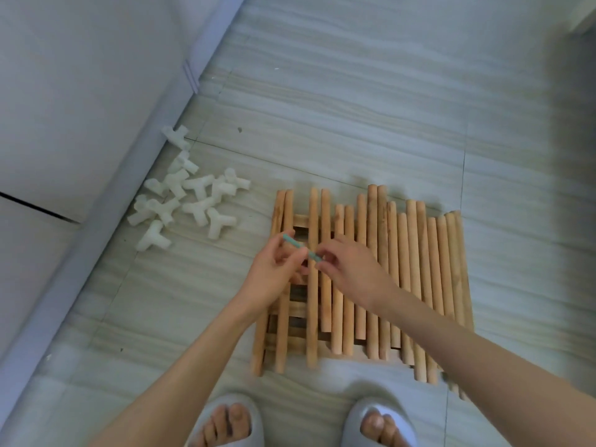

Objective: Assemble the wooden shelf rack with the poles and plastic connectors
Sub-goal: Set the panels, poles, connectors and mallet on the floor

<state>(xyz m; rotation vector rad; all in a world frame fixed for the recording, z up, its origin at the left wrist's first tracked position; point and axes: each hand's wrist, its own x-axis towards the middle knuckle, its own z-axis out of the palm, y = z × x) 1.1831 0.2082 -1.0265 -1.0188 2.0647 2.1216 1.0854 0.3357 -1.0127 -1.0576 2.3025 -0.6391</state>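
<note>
the wooden poles [374,279], pale tan and round, lie side by side in an uneven row over wooden slats [298,309] on the grey striped floor [354,108], at centre frame. above them the left hand [274,269] and right hand [351,269] each pinch one end of a thin teal strip [301,249], covering part of the poles. white plastic connectors [190,196] lie scattered at 10 o'clock beside a white baseboard [106,221], with grey slippers [225,421] at 6 o'clock.
</note>
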